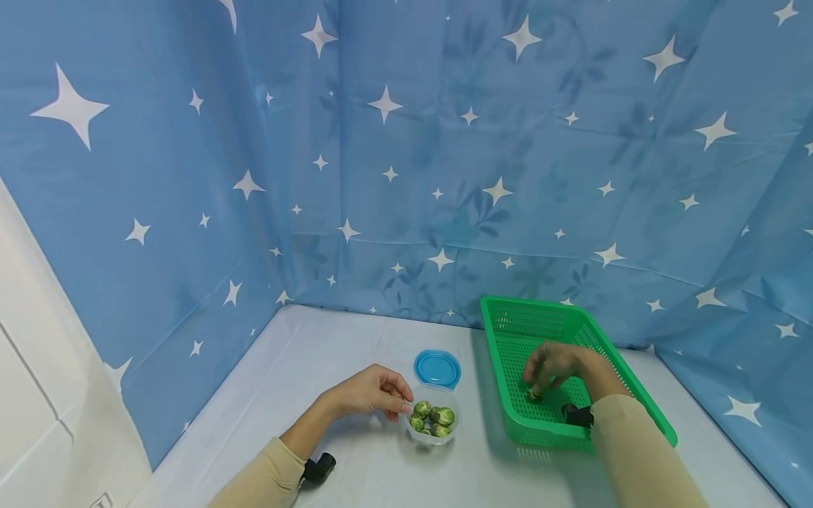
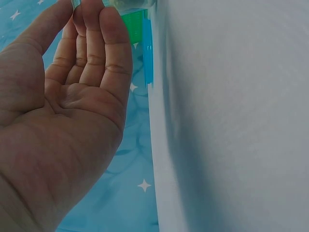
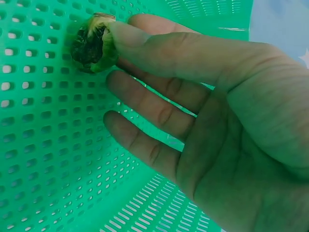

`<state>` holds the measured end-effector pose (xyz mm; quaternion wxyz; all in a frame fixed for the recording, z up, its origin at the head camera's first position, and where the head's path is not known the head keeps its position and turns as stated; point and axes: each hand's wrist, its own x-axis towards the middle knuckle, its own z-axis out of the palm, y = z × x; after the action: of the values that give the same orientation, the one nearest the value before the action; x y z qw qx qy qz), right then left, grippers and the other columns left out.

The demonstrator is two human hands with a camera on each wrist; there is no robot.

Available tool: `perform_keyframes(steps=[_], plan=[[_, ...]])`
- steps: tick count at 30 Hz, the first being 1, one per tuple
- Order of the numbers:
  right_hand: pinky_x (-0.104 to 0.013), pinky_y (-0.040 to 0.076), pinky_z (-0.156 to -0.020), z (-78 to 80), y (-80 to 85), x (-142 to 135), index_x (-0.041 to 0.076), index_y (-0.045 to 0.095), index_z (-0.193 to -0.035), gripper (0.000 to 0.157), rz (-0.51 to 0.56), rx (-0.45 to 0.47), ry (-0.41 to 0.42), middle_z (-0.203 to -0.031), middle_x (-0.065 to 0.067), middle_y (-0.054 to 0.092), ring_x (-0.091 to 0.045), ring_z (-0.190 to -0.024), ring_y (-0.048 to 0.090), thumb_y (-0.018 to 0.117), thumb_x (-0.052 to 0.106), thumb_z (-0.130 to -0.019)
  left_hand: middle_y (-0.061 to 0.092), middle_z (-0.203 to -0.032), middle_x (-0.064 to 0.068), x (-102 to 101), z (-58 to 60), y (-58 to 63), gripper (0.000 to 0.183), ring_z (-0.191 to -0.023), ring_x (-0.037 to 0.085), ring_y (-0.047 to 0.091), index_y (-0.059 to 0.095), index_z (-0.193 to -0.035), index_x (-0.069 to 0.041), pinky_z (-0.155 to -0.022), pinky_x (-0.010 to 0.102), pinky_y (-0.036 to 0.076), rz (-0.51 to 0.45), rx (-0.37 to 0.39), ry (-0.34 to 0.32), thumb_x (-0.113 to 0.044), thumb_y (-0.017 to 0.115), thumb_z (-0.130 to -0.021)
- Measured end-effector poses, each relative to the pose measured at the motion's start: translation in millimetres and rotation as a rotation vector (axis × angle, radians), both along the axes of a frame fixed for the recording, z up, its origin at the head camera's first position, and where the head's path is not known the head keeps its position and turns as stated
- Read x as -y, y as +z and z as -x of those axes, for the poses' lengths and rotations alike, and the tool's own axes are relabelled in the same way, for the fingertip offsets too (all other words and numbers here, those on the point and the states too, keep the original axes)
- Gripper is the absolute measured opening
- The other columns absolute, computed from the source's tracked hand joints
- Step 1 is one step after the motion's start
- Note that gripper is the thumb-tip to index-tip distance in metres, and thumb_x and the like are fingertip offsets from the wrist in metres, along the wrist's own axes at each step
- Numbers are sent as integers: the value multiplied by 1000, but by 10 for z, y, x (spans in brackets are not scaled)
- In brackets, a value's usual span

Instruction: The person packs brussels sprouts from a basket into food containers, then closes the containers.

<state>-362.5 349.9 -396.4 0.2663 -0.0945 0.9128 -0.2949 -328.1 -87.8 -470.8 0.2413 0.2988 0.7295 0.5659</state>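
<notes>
My left hand [image 1: 375, 391] pinches the left rim of a small clear plastic container [image 1: 432, 439] between thumb and fingertips. Several green Brussels sprouts [image 1: 443, 416] lie inside that container. In the left wrist view the palm of the left hand [image 2: 72, 101] faces the camera, and the container shows only at the top edge. Inside a green perforated basket [image 1: 540, 432], my right hand [image 1: 559, 367] holds one Brussels sprout [image 3: 91, 46] with its thumb and a finger partly hidden behind it. This sprout has a dark, browned patch and sits close to the basket's holed surface.
Just behind the container lies a blue lid [image 1: 437, 369] on the white tabletop [image 1: 305, 353]. The basket stands to the right, its high walls around the right hand. A blue star-patterned curtain [image 1: 406, 197] hangs along the back and sides.
</notes>
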Motion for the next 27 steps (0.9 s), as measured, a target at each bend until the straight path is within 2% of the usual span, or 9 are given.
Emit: perform_keyframes(steps=[12, 21, 27], plan=[[-49, 60, -91, -69, 17, 57, 1, 75, -100, 17, -67, 7, -36, -101, -7, 75, -22, -101, 70, 80, -3, -85, 77, -90, 2, 5, -5, 5, 22, -73, 16, 73, 76, -109, -1, -73, 35, 64, -3, 0, -3, -16, 80, -93], [-48, 61, -91, -54, -32, 38, 2, 73, -101, 15, -73, 14, -6, -102, -8, 75, -22, -100, 71, 78, -3, -88, 77, -91, 2, 15, -35, 10, 25, -73, 16, 73, 75, -112, 1, -76, 39, 64, 4, 23, 0, -16, 79, -94], [-49, 61, -91, -38, -9, 30, 1, 72, -103, 15, -84, 8, 13, -104, -8, 75, -23, -102, 71, 75, -4, -89, 77, -91, 2, 9, -22, 21, 24, -73, 16, 73, 75, -111, 2, -76, 40, 64, -1, 14, 0, -15, 79, -94]])
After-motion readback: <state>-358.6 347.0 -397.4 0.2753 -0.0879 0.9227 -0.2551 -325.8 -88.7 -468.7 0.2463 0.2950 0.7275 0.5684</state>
